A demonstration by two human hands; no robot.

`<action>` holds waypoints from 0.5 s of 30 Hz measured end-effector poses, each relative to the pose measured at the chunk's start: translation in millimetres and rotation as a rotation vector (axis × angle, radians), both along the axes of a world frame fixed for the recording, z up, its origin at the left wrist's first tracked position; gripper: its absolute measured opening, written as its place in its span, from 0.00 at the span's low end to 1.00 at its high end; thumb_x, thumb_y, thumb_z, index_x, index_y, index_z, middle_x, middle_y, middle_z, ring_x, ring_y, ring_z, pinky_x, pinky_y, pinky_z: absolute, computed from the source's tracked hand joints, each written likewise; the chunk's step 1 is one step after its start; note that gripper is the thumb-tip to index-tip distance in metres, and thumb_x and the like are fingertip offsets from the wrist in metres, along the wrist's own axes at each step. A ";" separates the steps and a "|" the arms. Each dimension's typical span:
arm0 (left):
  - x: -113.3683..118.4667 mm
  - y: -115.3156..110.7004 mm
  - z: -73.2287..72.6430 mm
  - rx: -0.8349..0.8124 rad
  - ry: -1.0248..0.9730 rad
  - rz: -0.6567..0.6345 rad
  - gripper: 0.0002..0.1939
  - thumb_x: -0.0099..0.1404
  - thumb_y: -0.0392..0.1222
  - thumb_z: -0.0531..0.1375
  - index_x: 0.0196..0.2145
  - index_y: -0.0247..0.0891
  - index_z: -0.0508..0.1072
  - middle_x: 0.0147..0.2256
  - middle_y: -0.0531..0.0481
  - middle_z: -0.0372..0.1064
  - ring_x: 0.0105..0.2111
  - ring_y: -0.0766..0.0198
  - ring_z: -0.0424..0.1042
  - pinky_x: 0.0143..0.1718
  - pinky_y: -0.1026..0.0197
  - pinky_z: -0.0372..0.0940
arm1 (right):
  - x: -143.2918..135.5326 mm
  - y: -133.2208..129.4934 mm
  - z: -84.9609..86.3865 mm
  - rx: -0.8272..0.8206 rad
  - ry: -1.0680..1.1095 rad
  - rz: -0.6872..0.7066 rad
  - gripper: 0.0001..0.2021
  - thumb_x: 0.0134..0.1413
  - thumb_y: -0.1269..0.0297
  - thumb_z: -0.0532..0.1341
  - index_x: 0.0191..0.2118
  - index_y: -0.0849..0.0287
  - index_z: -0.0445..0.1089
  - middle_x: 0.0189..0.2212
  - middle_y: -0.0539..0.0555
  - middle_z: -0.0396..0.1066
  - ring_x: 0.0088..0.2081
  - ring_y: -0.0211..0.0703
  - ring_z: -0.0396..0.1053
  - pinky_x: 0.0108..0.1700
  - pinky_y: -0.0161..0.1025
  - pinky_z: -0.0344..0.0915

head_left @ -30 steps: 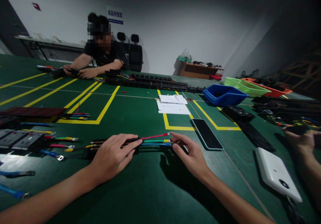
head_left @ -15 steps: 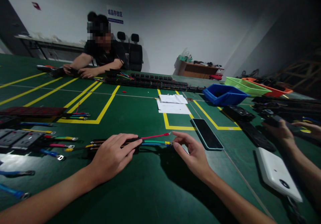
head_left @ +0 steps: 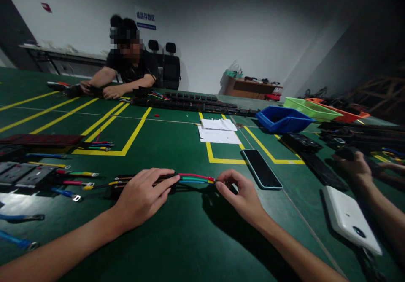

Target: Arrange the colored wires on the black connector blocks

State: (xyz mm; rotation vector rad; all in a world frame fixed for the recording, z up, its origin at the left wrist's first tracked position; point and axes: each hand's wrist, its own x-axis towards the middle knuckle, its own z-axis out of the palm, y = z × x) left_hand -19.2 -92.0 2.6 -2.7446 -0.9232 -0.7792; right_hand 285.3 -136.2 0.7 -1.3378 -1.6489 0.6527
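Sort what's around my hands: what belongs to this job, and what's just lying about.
Belongs to the job:
black unit, under your left hand
red wire, green wire and blue wire, their ends at your right hand

Just lying about, it seems:
phone, right of the wires
white device, nearer the right edge
paper sheets, beyond the wires

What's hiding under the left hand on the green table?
A narrow black part peeks out from under the left hand. Thin red, green and blue wires stick out of it toward the right hand. The left hand covers its middle, which cannot be seen.
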 end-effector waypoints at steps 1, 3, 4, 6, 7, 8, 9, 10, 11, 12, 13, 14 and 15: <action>-0.1 0.0 -0.2 -0.001 0.003 -0.001 0.22 0.72 0.36 0.56 0.61 0.46 0.71 0.55 0.43 0.72 0.50 0.54 0.73 0.47 0.49 0.71 | 0.0 0.8 -1.3 -0.014 -0.004 0.001 0.08 0.61 0.57 0.63 0.37 0.57 0.73 0.30 0.52 0.73 0.31 0.41 0.69 0.33 0.38 0.66; -0.5 -0.2 -0.8 -0.006 0.008 -0.001 0.22 0.72 0.36 0.56 0.62 0.46 0.70 0.55 0.43 0.71 0.50 0.54 0.73 0.48 0.48 0.71 | 0.3 2.3 -4.6 -0.033 -0.013 0.003 0.08 0.60 0.58 0.63 0.39 0.56 0.71 0.31 0.52 0.73 0.31 0.41 0.69 0.33 0.38 0.66; -0.8 -0.2 -1.2 -0.008 0.011 -0.001 0.23 0.72 0.36 0.56 0.62 0.46 0.69 0.56 0.43 0.71 0.50 0.54 0.73 0.48 0.48 0.70 | 0.6 3.0 -6.2 -0.039 -0.018 0.005 0.08 0.60 0.58 0.63 0.40 0.56 0.71 0.32 0.52 0.73 0.32 0.41 0.69 0.34 0.38 0.66; -1.2 -0.3 -1.6 -0.016 0.017 0.002 0.23 0.72 0.36 0.56 0.63 0.46 0.69 0.56 0.43 0.71 0.51 0.54 0.72 0.48 0.48 0.70 | 1.2 3.9 -8.7 -0.052 -0.013 0.007 0.09 0.60 0.58 0.63 0.42 0.57 0.71 0.34 0.53 0.74 0.33 0.42 0.70 0.35 0.39 0.67; -1.2 -0.4 -1.7 -0.019 0.019 0.004 0.23 0.72 0.36 0.56 0.63 0.46 0.69 0.56 0.43 0.71 0.51 0.54 0.72 0.48 0.49 0.70 | 1.6 4.3 -9.4 -0.062 -0.002 0.009 0.10 0.60 0.58 0.63 0.44 0.57 0.71 0.34 0.53 0.74 0.33 0.42 0.71 0.36 0.39 0.67; -1.2 -0.4 -1.6 -0.021 0.020 0.005 0.23 0.72 0.35 0.56 0.63 0.46 0.69 0.56 0.44 0.71 0.51 0.54 0.72 0.48 0.49 0.70 | 2.0 4.5 -9.7 -0.074 0.012 0.013 0.11 0.61 0.57 0.63 0.45 0.57 0.71 0.34 0.53 0.75 0.33 0.42 0.71 0.36 0.39 0.67; -1.1 -0.4 -1.4 -0.021 0.019 0.006 0.23 0.72 0.35 0.56 0.63 0.46 0.69 0.56 0.44 0.71 0.51 0.54 0.72 0.48 0.49 0.70 | 2.3 4.5 -9.6 -0.086 0.024 0.017 0.13 0.61 0.57 0.63 0.47 0.58 0.71 0.34 0.53 0.75 0.33 0.42 0.72 0.36 0.39 0.68; -0.9 -0.3 -1.1 -0.021 0.017 0.006 0.23 0.72 0.35 0.56 0.63 0.46 0.69 0.56 0.44 0.71 0.51 0.54 0.73 0.48 0.49 0.70 | 2.5 4.5 -9.3 -0.097 0.031 0.021 0.14 0.61 0.57 0.63 0.49 0.58 0.72 0.34 0.53 0.75 0.33 0.42 0.72 0.36 0.40 0.68; -0.7 -0.3 -0.9 -0.020 0.016 0.006 0.23 0.72 0.35 0.56 0.63 0.46 0.69 0.56 0.44 0.71 0.51 0.54 0.73 0.48 0.49 0.70 | 2.7 4.3 -8.7 -0.106 0.029 0.027 0.16 0.61 0.56 0.63 0.50 0.59 0.72 0.34 0.53 0.75 0.33 0.42 0.72 0.36 0.40 0.68; -0.5 -0.2 -0.7 -0.020 0.013 0.005 0.23 0.72 0.35 0.56 0.63 0.46 0.69 0.56 0.44 0.71 0.50 0.54 0.73 0.48 0.49 0.70 | 2.6 4.0 -8.0 -0.113 0.019 0.033 0.17 0.62 0.56 0.62 0.52 0.59 0.72 0.33 0.53 0.75 0.33 0.42 0.72 0.37 0.40 0.68; -0.4 -0.2 -0.6 -0.019 0.011 0.003 0.23 0.72 0.35 0.56 0.63 0.46 0.69 0.56 0.44 0.71 0.50 0.54 0.73 0.48 0.49 0.70 | 2.5 3.6 -7.3 -0.118 0.004 0.038 0.18 0.62 0.56 0.62 0.54 0.59 0.72 0.33 0.53 0.75 0.33 0.42 0.72 0.36 0.40 0.68; -0.3 -0.1 -0.5 -0.019 0.009 0.001 0.23 0.72 0.35 0.56 0.63 0.46 0.69 0.56 0.44 0.71 0.50 0.54 0.73 0.48 0.49 0.70 | 2.2 3.2 -6.6 -0.122 -0.013 0.045 0.20 0.63 0.55 0.61 0.56 0.59 0.71 0.33 0.52 0.75 0.33 0.42 0.71 0.36 0.40 0.68; -0.3 -0.1 -0.4 -0.020 0.008 0.000 0.23 0.72 0.35 0.56 0.63 0.46 0.69 0.56 0.44 0.71 0.50 0.54 0.73 0.48 0.49 0.70 | 1.8 2.7 -6.1 -0.125 -0.031 0.053 0.21 0.63 0.55 0.61 0.58 0.60 0.70 0.33 0.52 0.74 0.32 0.42 0.71 0.36 0.40 0.68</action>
